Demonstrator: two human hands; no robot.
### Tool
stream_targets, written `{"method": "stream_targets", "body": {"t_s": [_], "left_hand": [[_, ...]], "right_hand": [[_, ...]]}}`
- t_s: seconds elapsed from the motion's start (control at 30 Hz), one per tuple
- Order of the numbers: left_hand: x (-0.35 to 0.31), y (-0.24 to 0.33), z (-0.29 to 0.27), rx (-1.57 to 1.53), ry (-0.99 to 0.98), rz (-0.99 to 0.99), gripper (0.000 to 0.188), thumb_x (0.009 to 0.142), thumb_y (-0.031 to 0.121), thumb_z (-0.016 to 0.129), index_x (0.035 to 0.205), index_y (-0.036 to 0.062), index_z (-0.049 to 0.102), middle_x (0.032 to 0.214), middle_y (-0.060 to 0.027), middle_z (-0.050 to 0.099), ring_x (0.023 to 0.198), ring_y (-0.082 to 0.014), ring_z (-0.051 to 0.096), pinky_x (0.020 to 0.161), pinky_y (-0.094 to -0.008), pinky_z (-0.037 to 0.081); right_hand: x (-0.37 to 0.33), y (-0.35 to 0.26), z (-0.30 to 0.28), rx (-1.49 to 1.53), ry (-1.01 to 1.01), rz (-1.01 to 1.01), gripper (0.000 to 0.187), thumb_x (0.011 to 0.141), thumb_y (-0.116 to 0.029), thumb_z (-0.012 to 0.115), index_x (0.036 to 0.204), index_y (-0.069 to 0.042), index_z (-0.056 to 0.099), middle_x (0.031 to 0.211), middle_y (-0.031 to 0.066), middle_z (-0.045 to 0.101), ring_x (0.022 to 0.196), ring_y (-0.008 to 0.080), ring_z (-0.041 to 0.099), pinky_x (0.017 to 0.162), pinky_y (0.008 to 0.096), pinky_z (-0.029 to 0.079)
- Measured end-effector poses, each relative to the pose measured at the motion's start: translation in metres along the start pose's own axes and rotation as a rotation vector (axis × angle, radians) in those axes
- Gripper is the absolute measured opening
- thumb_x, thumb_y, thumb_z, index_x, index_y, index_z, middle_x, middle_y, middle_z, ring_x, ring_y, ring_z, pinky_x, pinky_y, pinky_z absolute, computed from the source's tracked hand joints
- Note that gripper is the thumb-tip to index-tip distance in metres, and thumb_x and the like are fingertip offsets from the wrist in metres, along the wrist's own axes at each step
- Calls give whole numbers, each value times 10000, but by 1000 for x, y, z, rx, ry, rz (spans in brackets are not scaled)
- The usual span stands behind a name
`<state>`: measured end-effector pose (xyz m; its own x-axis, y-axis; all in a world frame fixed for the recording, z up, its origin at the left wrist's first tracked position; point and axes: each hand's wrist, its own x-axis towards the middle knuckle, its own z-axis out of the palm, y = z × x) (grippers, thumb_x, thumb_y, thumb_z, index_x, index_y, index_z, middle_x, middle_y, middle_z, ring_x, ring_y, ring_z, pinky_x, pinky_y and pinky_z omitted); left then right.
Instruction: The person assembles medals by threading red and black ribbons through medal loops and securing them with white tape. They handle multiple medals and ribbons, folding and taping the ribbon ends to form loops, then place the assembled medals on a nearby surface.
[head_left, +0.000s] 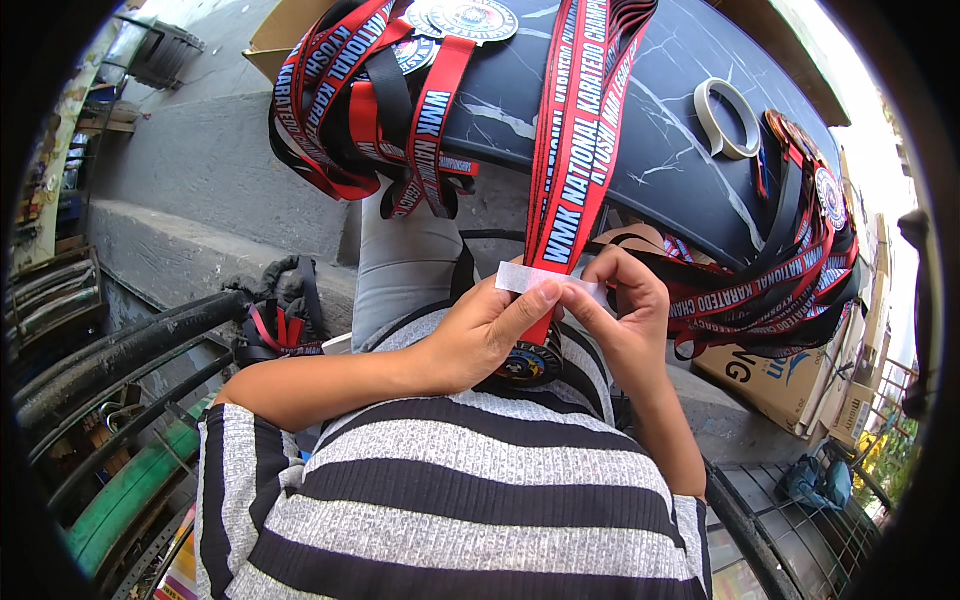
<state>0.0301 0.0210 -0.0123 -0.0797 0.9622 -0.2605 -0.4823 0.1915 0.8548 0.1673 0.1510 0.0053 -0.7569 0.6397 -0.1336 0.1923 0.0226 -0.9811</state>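
Note:
A stack of red and black medal ribbons (572, 170) runs from the dark marbled table down to my lap. Across its lower part lies a short strip of whitish tape (518, 278). My left hand (485, 335) is closed at the left of the stack, its thumb pressed on the tape. On the other side, my right hand (625, 310) pinches the tape's right end, with thumb and bent fingers together. Below both hands a dark round medal (528, 366) hangs from the ribbons, partly hidden by my left hand.
A tape roll (727, 118) rests on the table (660, 150). Beside it, more ribbons (790, 265) with medals droop over the right edge. Another ribbon pile (330, 110) hangs at the left, with silvery medals (470, 20). Cardboard boxes (775, 385) stand at right; black metal bars (130, 345) at left.

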Motion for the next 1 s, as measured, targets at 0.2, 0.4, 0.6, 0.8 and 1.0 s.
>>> {"method": "stream_targets", "body": {"t_s": [0.2,0.4,0.6,0.8,1.0], "left_hand": [[-4,1,3,5,40,-53,386,1049,327,509,1276,15,522,1102,-47,547,990,-93,513,874,-260,442],[-3,-1,-2,68,-4,-90,371,1040,308,527,1255,6,517,1015,-39,564,904,-91,521,812,-266,459],[-6,1,-4,110,-19,-74,344,1030,292,534,1236,17,553,1042,-55,573,934,-112,536,825,-276,458],[-6,6,-1,116,-29,18,410,1047,329,481,1283,3,555,1187,-98,544,1110,-168,514,993,-314,393],[-4,8,1,20,-32,-8,443,1076,342,412,1323,-5,532,1245,-102,527,1183,-172,496,1044,-318,356]], "right_hand": [[3,-19,-4,127,1,-20,232,827,-154,805,789,-37,608,762,-15,561,713,50,491,648,209,371],[3,-31,0,169,-93,-37,224,825,-152,805,797,-38,614,766,-13,564,709,57,494,654,214,366],[0,-27,3,92,-61,-11,245,818,-180,814,792,-36,618,759,-10,553,710,65,494,652,226,371],[1,-15,3,-12,-26,44,251,827,-196,811,787,-26,630,738,-10,557,707,54,498,637,221,377],[-1,-10,5,108,-3,86,221,861,-165,783,796,-28,624,744,-27,585,689,30,516,623,192,410]]}}
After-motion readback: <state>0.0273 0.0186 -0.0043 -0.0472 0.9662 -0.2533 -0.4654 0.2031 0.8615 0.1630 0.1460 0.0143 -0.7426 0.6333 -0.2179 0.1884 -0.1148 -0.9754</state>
